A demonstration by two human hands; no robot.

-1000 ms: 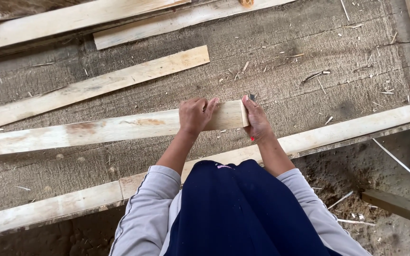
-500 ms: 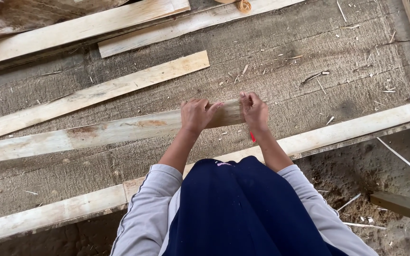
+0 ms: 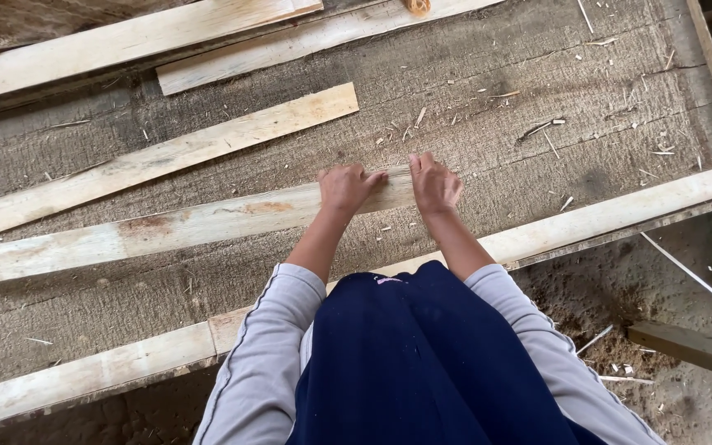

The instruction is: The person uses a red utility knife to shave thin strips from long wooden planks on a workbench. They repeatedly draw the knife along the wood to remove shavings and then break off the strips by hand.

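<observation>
Both hands, left and right, in closed grip on plank end, pinning it flat to surface for control.

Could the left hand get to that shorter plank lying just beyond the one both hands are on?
Probably yes. The left hand rests on the near plank, and only bare, rough board surface with a few wood chips lies between it and the shorter plank. Nothing blocks a forward stretch.

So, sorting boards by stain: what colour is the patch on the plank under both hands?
Reddish-brown on pale wood plank, clearest in the head view.
</observation>
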